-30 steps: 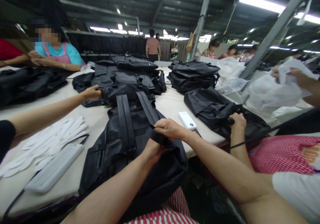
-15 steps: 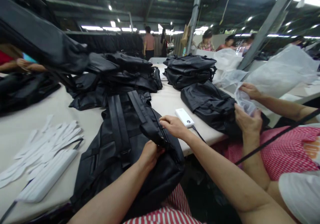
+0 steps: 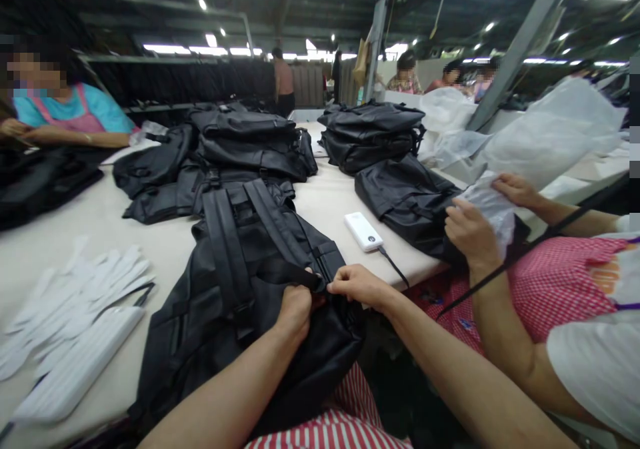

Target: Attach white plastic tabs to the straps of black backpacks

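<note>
A black backpack (image 3: 175, 342) lies on the pale table (image 3: 325, 195) right in front of me, with its two padded shoulder straps (image 3: 225, 255) facing up. My left hand (image 3: 296, 312) is shut on a black strap at the backpack's top edge. My right hand (image 3: 357, 285) grips the same edge close beside it. A white power bank (image 3: 363, 231) with a black cable (image 3: 393, 265) lies just beyond my right hand. To the left of the backpack are white gloves (image 3: 75, 299) and a flat white pouch (image 3: 75, 362).
Piles of black backpacks (image 3: 245, 142) stand beyond mine, and more (image 3: 370, 132) lie to the right. At right, a co-worker's hands (image 3: 473, 232) hold a translucent plastic bag (image 3: 545, 139). Another co-worker (image 3: 65, 112) sits far left. A table edge runs below my arms.
My right hand has moved down toward my left hand at the backpack's top edge. The black bag raised at upper left has gone from view. The whole view has shifted slightly left.
</note>
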